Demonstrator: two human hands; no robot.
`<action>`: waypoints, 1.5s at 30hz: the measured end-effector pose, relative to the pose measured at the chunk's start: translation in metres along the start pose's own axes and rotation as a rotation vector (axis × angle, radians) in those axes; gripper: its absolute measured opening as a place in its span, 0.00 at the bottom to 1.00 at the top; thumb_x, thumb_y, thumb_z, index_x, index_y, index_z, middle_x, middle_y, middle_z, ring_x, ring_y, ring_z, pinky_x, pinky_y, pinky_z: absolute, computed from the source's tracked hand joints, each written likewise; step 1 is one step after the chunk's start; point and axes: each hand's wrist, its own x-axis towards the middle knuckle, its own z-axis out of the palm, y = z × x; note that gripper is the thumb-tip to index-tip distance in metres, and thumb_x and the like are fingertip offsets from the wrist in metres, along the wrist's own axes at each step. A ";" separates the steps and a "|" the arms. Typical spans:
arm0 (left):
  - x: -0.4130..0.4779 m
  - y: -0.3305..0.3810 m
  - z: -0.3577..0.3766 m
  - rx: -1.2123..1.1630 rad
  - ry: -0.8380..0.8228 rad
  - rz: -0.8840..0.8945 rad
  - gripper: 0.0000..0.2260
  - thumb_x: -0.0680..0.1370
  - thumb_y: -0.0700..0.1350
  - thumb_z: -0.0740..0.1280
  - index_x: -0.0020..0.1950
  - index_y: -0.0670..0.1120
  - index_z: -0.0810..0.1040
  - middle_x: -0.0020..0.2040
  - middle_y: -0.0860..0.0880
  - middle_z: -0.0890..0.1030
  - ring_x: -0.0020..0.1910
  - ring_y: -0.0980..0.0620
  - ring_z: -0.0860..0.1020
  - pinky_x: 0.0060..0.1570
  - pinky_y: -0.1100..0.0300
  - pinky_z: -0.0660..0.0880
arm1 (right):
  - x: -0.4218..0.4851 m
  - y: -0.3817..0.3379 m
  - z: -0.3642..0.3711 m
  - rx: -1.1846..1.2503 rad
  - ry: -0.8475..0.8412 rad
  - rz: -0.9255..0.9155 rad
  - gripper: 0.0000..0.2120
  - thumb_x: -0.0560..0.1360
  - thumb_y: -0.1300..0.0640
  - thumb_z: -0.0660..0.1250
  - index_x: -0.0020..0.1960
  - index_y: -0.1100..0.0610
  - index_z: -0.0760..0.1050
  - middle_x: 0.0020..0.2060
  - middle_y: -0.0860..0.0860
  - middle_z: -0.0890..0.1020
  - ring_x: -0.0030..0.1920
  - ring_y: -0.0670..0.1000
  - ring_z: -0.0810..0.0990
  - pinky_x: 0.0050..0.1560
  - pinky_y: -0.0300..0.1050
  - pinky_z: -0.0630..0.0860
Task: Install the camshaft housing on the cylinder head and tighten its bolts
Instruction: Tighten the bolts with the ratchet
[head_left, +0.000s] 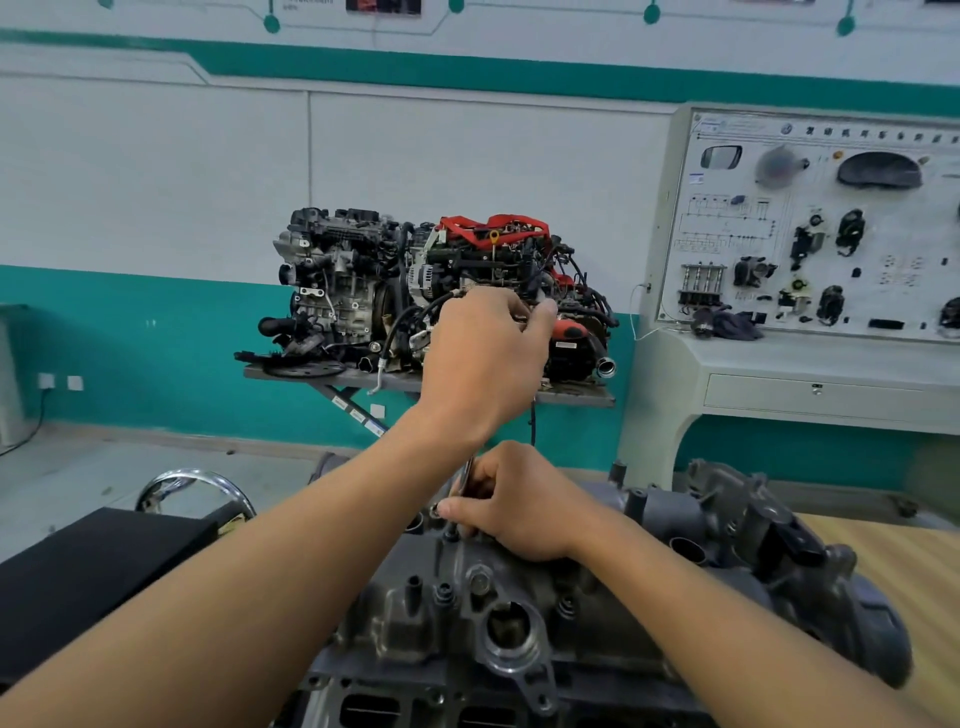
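The dark grey camshaft housing (613, 597) lies on the cylinder head (363, 696) at the bottom centre. Bolt heads (444, 593) stand in its near end around a round bore (509, 631). A thin metal tool shaft (468, 470) runs down to a bolt (451, 531) on the housing's left side. My right hand (524, 506) pinches the lower shaft just above that bolt. My left hand (485, 353) is raised above it and grips the tool's top, where a red and black handle (569, 330) sticks out to the right. The shaft's middle is hidden by my left wrist.
A display engine with red parts (441, 291) sits on a grey stand shelf (291, 372) at the back. A white training panel (810, 234) stands at the right. A black box (88, 577) and a chrome ring (195, 480) are at the left, a wooden tabletop (904, 566) at the right.
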 end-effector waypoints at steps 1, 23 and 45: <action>0.004 0.000 0.000 -0.056 -0.045 -0.030 0.19 0.80 0.52 0.66 0.36 0.40 0.81 0.26 0.47 0.78 0.22 0.51 0.70 0.25 0.60 0.67 | 0.000 0.000 0.000 -0.005 -0.004 0.008 0.12 0.76 0.47 0.72 0.38 0.54 0.82 0.33 0.46 0.86 0.34 0.42 0.83 0.41 0.41 0.79; 0.038 -0.041 -0.030 -1.096 -1.141 -0.207 0.09 0.72 0.44 0.75 0.44 0.41 0.78 0.23 0.54 0.70 0.21 0.58 0.58 0.20 0.67 0.52 | 0.005 -0.010 -0.002 -0.099 -0.042 0.020 0.17 0.77 0.44 0.70 0.40 0.58 0.82 0.36 0.53 0.85 0.38 0.53 0.84 0.46 0.56 0.81; 0.027 -0.054 -0.073 0.209 0.127 0.008 0.12 0.77 0.51 0.68 0.39 0.46 0.84 0.24 0.51 0.77 0.18 0.57 0.69 0.20 0.69 0.60 | 0.051 -0.058 0.030 -0.062 -0.129 -0.096 0.12 0.77 0.48 0.71 0.37 0.51 0.80 0.35 0.50 0.86 0.34 0.47 0.80 0.40 0.45 0.78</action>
